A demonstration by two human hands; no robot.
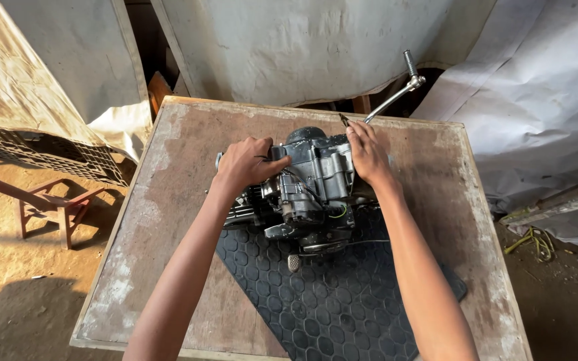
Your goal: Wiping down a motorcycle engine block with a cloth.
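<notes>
Stool: a small red-framed stool [48,204] stands on the dirt floor, well apart from the table, beside a dark plastic crate [55,155].
Table: a worn wooden table [168,220] bears all the work; its top is stained and pale at the edges.
Mat: a black rubber mat [329,307] with a honeycomb pattern lies on the near middle of the table, judged to be there to cushion the load and keep it from sliding.
Left hand: the left hand [249,164] is curled over the left side of the engine, fingers wrapped on the casing, apparently bracing it.
Engine: a small grey motorcycle engine [312,190] sits at the far edge of the mat, partly on bare wood, between both hands. A yellow-green wire shows at its lower front.
Right hand: the right hand [367,152] lies on the upper right of the engine, fingers bent down against it; whether it grips a part or only presses cannot be told.
Lever: a chrome kick lever [396,93] rises from behind the right hand toward the far right, its end clear of the table.
Surroundings: pale sheeting [536,100] hangs behind and to the right; a yellow-green cord [533,242] lies on the ground below it.
</notes>
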